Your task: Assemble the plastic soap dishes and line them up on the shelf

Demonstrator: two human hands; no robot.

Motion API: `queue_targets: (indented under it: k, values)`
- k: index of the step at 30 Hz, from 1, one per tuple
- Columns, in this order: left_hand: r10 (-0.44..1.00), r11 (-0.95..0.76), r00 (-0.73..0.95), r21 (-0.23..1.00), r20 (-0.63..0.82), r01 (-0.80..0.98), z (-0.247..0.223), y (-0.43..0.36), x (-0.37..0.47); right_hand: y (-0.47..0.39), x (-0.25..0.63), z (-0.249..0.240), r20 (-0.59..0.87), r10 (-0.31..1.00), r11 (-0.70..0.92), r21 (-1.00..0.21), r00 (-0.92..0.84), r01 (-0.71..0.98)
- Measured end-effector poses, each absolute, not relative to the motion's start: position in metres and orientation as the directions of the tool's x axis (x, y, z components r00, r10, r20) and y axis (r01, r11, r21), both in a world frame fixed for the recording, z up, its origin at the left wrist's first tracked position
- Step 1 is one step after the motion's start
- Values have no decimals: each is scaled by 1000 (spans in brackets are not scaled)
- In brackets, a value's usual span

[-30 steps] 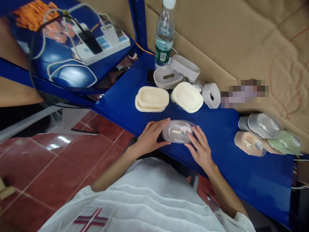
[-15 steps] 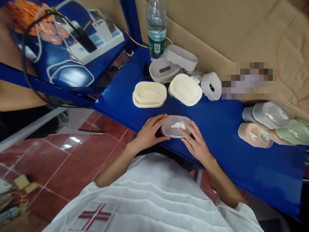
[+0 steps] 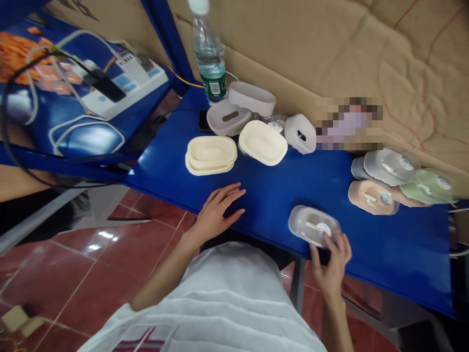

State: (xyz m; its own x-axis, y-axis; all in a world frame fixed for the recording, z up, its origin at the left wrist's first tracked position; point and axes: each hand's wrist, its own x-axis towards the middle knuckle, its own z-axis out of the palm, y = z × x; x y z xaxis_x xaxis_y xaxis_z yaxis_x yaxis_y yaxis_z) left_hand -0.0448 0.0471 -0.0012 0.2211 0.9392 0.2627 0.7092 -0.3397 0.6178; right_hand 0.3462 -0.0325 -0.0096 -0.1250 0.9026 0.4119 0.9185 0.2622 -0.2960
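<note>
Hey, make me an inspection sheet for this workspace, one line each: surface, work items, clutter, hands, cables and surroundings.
Surface: blue tabletop, glossy; spills, nothing seen.
Work items: grey box near the front edge, round label on top; cream pieces and grey shells further back; peach box and green box at the right.
Clutter: water bottle at the back; orange pieces on the left shelf.
Hands: left hand open, holding nothing; right hand has thumb and fingers on the grey box.
Cables: white cable looped beside the power strip.
Surroundings: brown cardboard behind; red tiled floor.
</note>
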Motion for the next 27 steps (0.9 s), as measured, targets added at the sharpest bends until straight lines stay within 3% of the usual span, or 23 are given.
queue_targets:
  k: [6,11,16,20,22,23,25,27]
  values:
    - [919,-365,207,527,335,767,-7,51,-35,-79,480,-18,520,829,-132,-179,207,975]
    - [885,-408,169,545,435,732,-6,45,-39,-46,604,-31,639,727,-188,-167,251,968]
    - [852,-285,-7,475,523,833,4,46,-67,27,650,-23,624,755,-101,-195,203,976]
    - [864,-80,-138,403,485,912,8,57,-96,61,577,11,674,719,-52,-189,168,981]
    - [878,-31,-155,378,452,925,5,63,-107,73,512,30,665,735,44,-243,134,969]
    - [887,-25,-152,373,437,927,2,66,-110,80,477,39,652,754,115,-250,79,962]
    - [900,-40,-128,371,417,928,-3,70,-114,102,412,51,538,815,382,-219,-216,898]
    - [903,-63,-107,376,416,924,-7,72,-114,131,359,55,425,803,530,-187,-418,827]
